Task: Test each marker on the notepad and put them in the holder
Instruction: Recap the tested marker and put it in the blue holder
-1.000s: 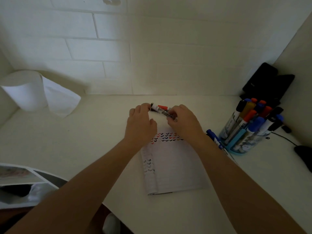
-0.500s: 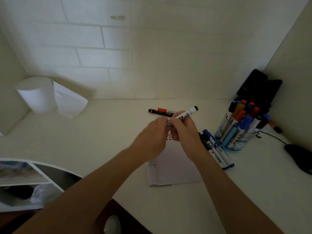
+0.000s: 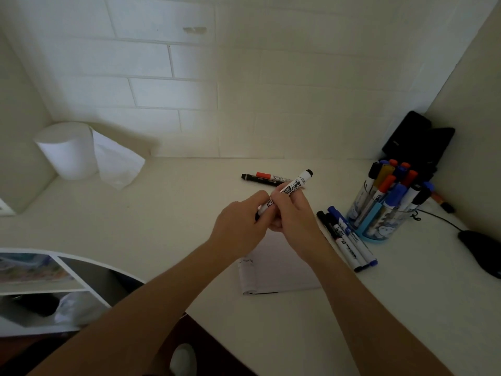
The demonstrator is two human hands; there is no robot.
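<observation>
Between the fingers (image 3: 287,201), the marker (image 3: 294,185) looks light, stiff, slick. Left hand (image 3: 241,223) pinches its lower end; right hand (image 3: 296,222) grips mid-barrel.

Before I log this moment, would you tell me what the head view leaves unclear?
- Near end of the white marker: the left hand grips it and its fingers cover that end, so cap on or off is unclear.
- Upper part of the notepad: hidden behind the left hand and right hand.
- Markers in the holder: they overlap, so there is no sure count.
</observation>
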